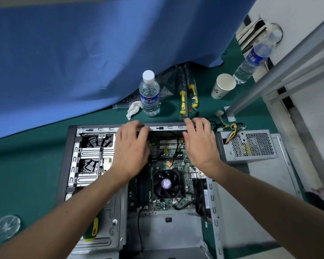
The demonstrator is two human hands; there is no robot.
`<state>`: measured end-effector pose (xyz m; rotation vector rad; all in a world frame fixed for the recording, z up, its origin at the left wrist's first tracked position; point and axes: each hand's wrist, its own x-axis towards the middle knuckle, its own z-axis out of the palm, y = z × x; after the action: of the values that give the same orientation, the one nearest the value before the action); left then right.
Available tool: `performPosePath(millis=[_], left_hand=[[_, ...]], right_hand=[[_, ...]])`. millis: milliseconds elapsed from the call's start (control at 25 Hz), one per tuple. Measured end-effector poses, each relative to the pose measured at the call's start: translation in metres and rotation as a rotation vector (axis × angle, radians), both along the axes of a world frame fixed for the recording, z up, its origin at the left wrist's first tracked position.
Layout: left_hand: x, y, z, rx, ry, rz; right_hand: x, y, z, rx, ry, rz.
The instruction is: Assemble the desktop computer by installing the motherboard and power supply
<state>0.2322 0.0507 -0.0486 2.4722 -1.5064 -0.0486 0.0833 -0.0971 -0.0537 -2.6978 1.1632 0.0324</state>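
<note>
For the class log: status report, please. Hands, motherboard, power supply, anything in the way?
Both hands, left and right, on the case's far rim. Motherboard in case. Power supply outside, right. Black cable across board.
</note>
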Motion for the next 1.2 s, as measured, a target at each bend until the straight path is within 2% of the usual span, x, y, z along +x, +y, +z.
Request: performPosePath(millis=[40, 120, 280, 360, 520, 600, 800, 960, 1040, 1120, 1200], left_hand=[[-0.008, -0.003, 0.003, 0.006, -0.011, -0.070], [-0.031, -0.010, 0.004, 0.123, 0.110, -0.191], [-0.059, -0.022, -0.020, 0.443, 0.520, -0.103], [-0.062, -0.031, -0.032, 0.470, 0.569, -0.132], [-0.064, -0.048, -0.049, 0.579, 0.499, -0.177], [-0.062, -0.050, -0.050, 0.485, 0.635, -0.141], [-0.052, -0.024, -0.021, -0.052, 1.275, 0.130], [-0.047, -0.002, -0.001, -0.252, 1.979, 0.290], [-0.043, 0.006, 0.005, -0.305, 2.231, 0.323], [-0.042, 0.010, 0.009, -0.303, 2.308, 0.298], [-0.042, 0.010, 0.012, -0.247, 2.249, 0.295]], right_hand=[[0.000, 0.000, 0.000, 0.000, -0.004, 0.001], [0.000, -0.001, -0.001, 0.003, -0.015, -0.002], [-0.002, -0.002, -0.004, 0.005, -0.021, -0.006], [-0.002, -0.003, -0.004, 0.006, -0.029, -0.007], [-0.002, -0.002, -0.003, 0.018, -0.044, -0.014], [-0.002, -0.002, -0.004, 0.023, -0.046, -0.013], [-0.002, -0.002, -0.003, 0.033, -0.057, -0.017], [-0.002, -0.002, -0.002, 0.036, -0.046, -0.016], [-0.002, -0.002, -0.002, 0.038, -0.041, -0.011], [-0.002, -0.002, -0.002, 0.039, -0.043, -0.011], [-0.002, -0.002, -0.002, 0.036, -0.046, -0.009]])
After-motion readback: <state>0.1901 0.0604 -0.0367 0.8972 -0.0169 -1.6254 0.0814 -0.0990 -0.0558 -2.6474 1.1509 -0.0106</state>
